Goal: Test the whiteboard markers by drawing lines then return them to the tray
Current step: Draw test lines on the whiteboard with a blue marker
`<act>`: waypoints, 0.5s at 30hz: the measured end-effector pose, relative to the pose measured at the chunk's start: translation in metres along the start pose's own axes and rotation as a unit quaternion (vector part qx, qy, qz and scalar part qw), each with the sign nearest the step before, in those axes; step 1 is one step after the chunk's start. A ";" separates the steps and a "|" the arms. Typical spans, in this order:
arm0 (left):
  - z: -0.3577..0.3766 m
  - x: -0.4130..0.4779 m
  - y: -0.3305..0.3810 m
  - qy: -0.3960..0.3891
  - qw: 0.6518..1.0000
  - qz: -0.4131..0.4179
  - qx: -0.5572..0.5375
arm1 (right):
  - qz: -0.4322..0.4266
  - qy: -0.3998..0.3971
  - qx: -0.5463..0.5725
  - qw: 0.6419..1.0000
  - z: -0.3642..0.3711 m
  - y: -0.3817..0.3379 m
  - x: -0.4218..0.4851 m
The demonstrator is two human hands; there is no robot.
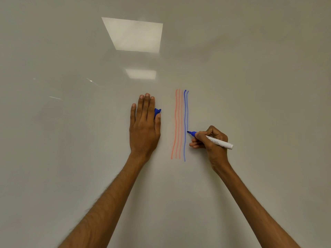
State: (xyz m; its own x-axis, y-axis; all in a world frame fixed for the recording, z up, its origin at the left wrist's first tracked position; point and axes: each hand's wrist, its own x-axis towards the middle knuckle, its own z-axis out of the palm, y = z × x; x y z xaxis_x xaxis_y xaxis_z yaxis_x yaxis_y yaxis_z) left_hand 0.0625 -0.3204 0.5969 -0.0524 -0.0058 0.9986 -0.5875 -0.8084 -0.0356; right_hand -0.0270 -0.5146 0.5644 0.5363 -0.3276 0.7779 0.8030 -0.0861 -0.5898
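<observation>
Marker [221, 142], one, gripped in right hand [217, 152]; left hand [144, 129] flat on one cap [157, 111]; three red lines [176, 122], two blue lines [185, 122].

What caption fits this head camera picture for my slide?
Right hand draws a second blue line beside orange lines with the marker; left hand holds its cap against the whiteboard.

Only lettering: lines of small black print on white marker barrel [223, 144], just behind curled fingers [200, 134] of right hand [215, 152], toward barrel's rear end. Too small, blurred; unreadable.
</observation>
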 end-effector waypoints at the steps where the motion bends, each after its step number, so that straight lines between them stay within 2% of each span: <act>1: 0.000 0.000 0.000 0.000 1.000 0.000 -0.001 | 0.001 -0.002 -0.002 1.000 -0.001 0.001 -0.001; 15: 0.000 0.000 -0.001 -0.002 1.000 0.000 -0.009 | 0.028 -0.047 -0.044 0.998 -0.019 0.013 -0.021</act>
State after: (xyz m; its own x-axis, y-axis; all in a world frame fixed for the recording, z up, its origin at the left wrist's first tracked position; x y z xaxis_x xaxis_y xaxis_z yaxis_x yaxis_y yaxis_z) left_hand 0.0634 -0.3200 0.5969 -0.0485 -0.0077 0.9988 -0.6015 -0.7981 -0.0354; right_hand -0.0328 -0.5271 0.5357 0.6050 -0.2453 0.7575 0.7469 -0.1545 -0.6467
